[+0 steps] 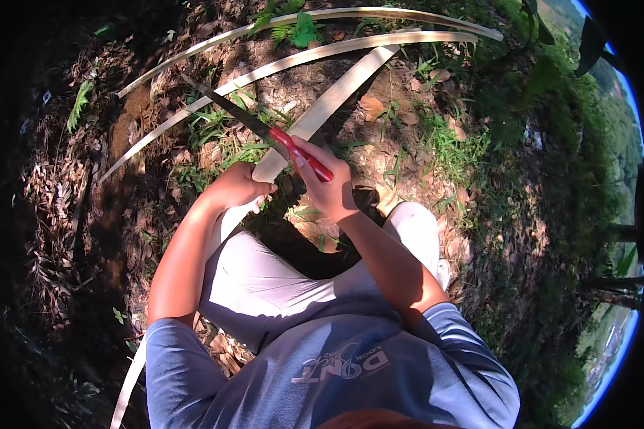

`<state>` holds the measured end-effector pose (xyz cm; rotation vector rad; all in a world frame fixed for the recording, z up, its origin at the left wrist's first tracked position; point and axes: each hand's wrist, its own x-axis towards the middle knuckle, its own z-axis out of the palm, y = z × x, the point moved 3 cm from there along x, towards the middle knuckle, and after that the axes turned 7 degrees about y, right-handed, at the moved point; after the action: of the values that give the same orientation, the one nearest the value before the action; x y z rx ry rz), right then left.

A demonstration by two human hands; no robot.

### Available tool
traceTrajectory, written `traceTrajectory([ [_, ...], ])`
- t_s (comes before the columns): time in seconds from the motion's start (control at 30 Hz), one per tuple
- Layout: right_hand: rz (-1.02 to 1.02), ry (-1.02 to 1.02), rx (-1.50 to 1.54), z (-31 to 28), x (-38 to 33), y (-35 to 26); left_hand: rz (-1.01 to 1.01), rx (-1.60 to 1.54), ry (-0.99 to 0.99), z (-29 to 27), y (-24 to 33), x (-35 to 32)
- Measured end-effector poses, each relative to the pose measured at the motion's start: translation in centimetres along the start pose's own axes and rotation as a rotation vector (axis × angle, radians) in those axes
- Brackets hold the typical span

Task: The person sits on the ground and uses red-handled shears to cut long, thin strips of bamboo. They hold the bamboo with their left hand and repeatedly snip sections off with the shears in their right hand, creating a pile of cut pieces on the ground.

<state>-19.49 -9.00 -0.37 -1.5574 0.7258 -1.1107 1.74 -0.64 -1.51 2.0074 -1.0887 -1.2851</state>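
Note:
My right hand (pixel 328 182) is closed round the red handle of a long knife (pixel 245 116). The dark, narrow blade points away to the upper left, and the knife lies across a long pale bamboo strip (pixel 336 93). My left hand (pixel 237 187) grips this strip just nearer to me than the knife, with the thumb on its edge. The strip slants from the far middle, under both hands, past my left thigh and out behind my left arm. Whether the blade's edge touches the strip is hard to make out.
Two more pale strips, a farther one (pixel 379 12) and a nearer one (pixel 279 63), lie on the ground ahead. Dry leaves and grass tufts (pixel 447 146) cover the ground. My bent legs (pixel 265 282) frame a shaded patch. Dense greenery (pixel 544 179) stands to the right.

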Motion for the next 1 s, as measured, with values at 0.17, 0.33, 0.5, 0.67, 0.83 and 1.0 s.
traceTrajectory([
  [0.17,0.070,0.000,0.004,-0.6,-0.4,0.0,0.131,0.590,0.280,1.3,2.8,-2.2],
  [0.33,0.174,-0.012,0.116,-0.1,-0.7,0.5,0.095,0.840,0.375,3.0,4.8,-2.1],
  [0.5,0.192,-0.046,0.106,0.2,-0.7,0.6,0.123,0.730,0.377,2.1,2.9,-1.2],
  [0.67,0.253,-0.100,-0.022,-1.7,-2.5,0.8,0.110,0.703,0.385,2.2,3.7,-2.1],
  [0.83,0.380,0.014,0.023,-9.0,-9.0,0.5,0.090,0.719,0.349,2.3,3.6,-1.7],
  [1.0,0.262,-0.027,-0.183,-15.3,-13.4,-4.8,0.045,0.764,0.342,2.1,4.0,-2.5],
])
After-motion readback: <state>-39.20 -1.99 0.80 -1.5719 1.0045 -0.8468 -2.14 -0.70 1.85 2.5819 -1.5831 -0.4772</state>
